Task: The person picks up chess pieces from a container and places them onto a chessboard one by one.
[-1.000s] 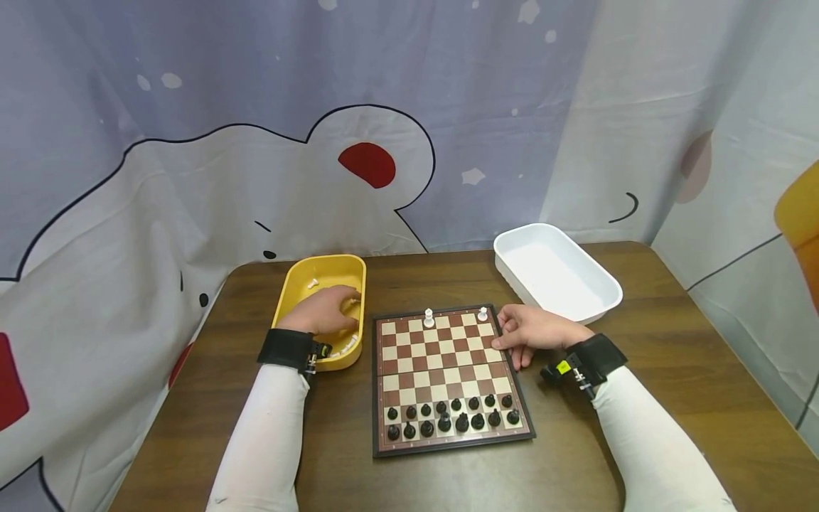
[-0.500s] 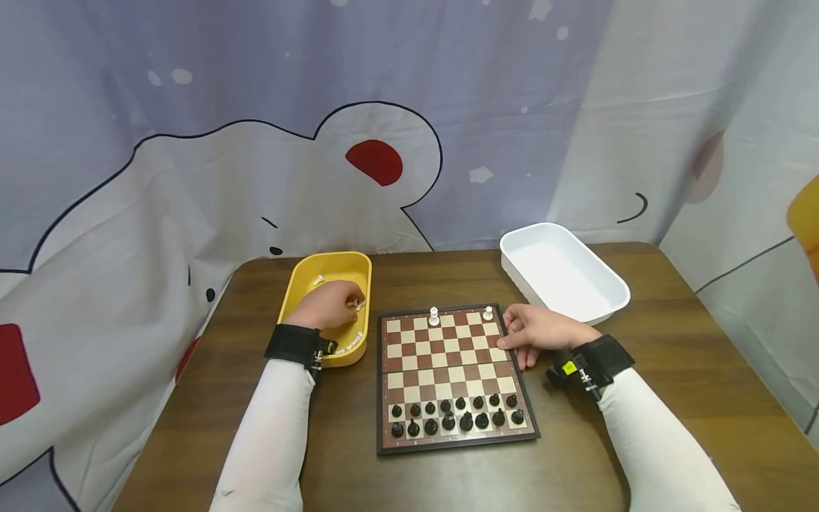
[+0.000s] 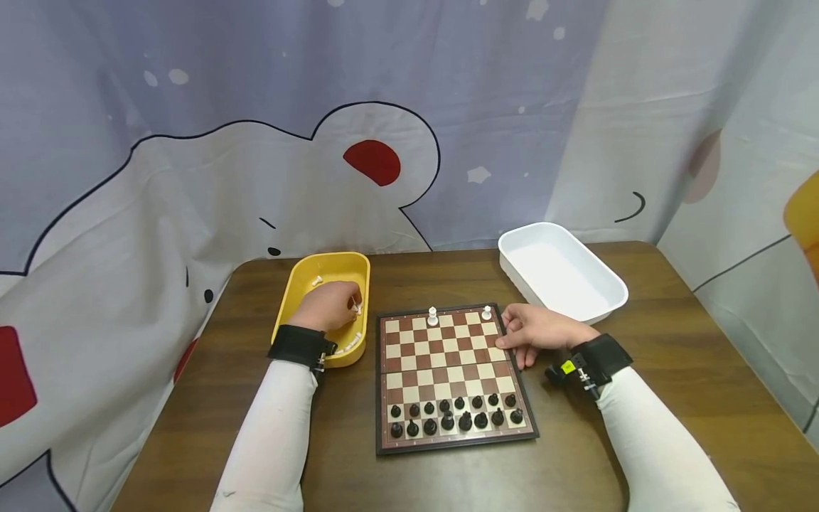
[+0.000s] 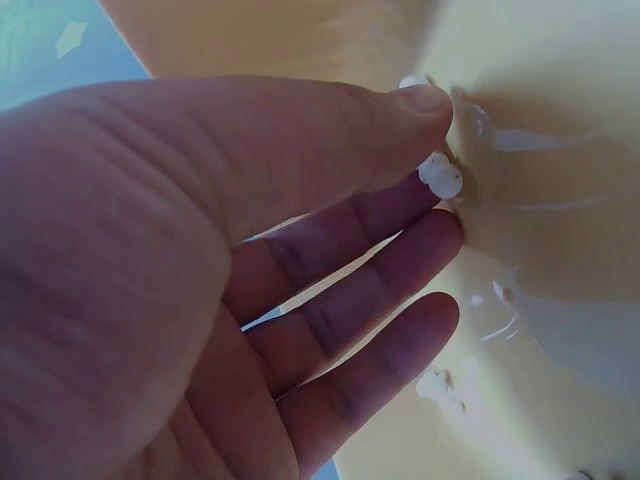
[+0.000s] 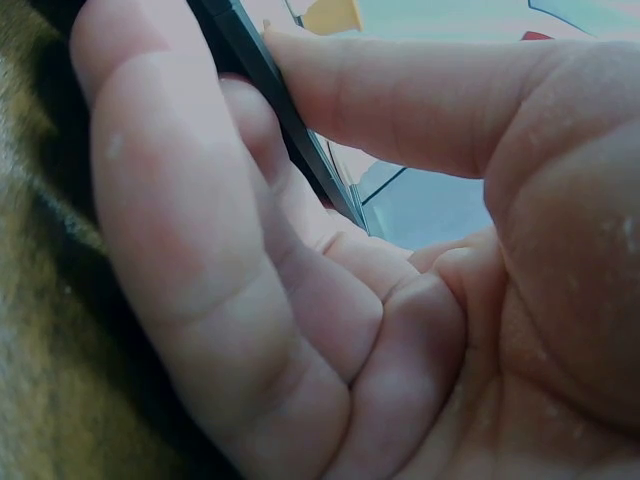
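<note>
My left hand (image 3: 350, 306) reaches into the yellow tray (image 3: 329, 259) left of the chessboard (image 3: 448, 355). Its thumb and fingertips pinch a small white chess piece (image 4: 440, 175), while other white pieces (image 4: 438, 385) lie loose on the tray floor. My right hand (image 3: 510, 334) holds the board's right edge (image 5: 300, 150), thumb on top and fingers curled along the side. Two white pieces (image 3: 432, 316) (image 3: 487, 312) stand on the far row. Two rows of black pieces (image 3: 454, 416) fill the near side.
An empty white tray (image 3: 563, 274) stands at the back right of the brown table (image 3: 672, 370), just beyond my right hand. A printed curtain hangs behind the table. Bare table lies in front of the board and on both sides.
My left hand's fingers have drawn together inside the yellow tray and now pinch a white piece. My right hand has stayed on the board's edge.
</note>
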`<move>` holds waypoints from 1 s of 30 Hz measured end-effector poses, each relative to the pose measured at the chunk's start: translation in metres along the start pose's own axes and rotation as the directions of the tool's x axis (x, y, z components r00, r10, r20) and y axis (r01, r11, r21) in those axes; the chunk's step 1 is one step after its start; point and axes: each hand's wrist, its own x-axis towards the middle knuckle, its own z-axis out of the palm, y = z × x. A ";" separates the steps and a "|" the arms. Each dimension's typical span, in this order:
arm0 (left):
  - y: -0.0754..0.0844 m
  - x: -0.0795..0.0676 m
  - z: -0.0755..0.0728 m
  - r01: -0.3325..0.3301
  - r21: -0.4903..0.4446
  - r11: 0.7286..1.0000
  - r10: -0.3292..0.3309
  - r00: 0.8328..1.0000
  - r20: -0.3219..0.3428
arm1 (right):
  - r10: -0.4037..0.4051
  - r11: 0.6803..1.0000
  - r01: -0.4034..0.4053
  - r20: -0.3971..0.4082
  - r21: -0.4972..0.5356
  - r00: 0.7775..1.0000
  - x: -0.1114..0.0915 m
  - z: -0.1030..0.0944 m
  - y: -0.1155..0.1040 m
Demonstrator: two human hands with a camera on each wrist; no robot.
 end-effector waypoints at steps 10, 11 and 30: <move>0.001 -0.001 0.000 0.000 0.004 1.000 0.000 1.000 0.001 | 0.000 1.000 0.000 0.008 0.004 1.000 0.001 -0.001 0.001; 0.001 -0.001 0.000 -0.001 0.001 1.000 0.001 1.000 0.002 | -0.001 1.000 0.001 0.008 0.006 1.000 0.001 -0.001 0.001; -0.002 0.001 -0.002 0.001 -0.081 0.997 -0.002 1.000 -0.013 | -0.003 1.000 0.003 0.010 0.006 1.000 0.001 -0.001 0.001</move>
